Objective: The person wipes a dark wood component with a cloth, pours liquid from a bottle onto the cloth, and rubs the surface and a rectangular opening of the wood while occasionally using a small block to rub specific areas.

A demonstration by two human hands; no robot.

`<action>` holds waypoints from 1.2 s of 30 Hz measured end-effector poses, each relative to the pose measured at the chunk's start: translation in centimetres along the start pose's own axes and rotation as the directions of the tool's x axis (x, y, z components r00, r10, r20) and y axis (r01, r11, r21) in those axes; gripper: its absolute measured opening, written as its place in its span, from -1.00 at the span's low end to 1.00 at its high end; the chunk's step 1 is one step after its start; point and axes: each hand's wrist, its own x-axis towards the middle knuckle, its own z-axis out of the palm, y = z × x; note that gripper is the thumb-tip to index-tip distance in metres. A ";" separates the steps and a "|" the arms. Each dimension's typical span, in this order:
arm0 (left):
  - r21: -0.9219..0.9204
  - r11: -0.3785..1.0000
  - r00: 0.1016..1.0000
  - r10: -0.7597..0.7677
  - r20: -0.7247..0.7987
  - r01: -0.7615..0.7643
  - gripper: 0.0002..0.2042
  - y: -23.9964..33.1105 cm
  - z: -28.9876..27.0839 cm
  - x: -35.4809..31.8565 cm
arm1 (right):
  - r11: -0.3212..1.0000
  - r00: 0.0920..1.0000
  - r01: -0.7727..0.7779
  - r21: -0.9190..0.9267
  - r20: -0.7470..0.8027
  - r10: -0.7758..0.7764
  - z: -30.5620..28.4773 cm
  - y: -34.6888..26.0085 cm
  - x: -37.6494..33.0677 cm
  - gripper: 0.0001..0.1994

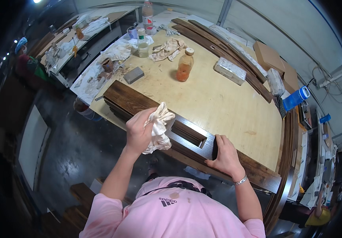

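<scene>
The dark stained wooden board (139,101) with its rectangular cutout lies slantwise along the near edge of my plywood workbench (218,103), running from ten o'clock down to four o'clock. My left hand (138,133) is closed tight around a crumpled white rag (159,127), pressed on the board just left of the cutout. My right hand (224,152) rests at four o'clock, fingers half curled over the board's edge, steadying it. Beyond, at twelve o'clock, stands an orange bottle (184,65) with a tan cap; at one o'clock lies a whitish wrapped block (229,70), and further right a blue container (296,98).
</scene>
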 end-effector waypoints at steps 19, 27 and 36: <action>0.390 0.920 0.949 -0.078 0.305 -0.049 -0.78 -5.6 4.7 2.8 | 0.998 0.990 0.031 -0.055 -0.133 -0.039 2.0 0.6 0.2 -0.17; 0.397 0.918 0.955 -0.110 0.274 -0.008 -0.79 -5.5 4.8 2.5 | 0.997 0.979 0.076 -0.029 -0.189 -0.081 2.1 0.6 0.2 -0.21; 0.394 0.919 0.952 -0.093 0.293 -0.032 -0.79 -5.9 4.3 2.8 | 0.994 0.964 0.110 -0.009 -0.244 -0.109 2.6 0.6 0.4 -0.20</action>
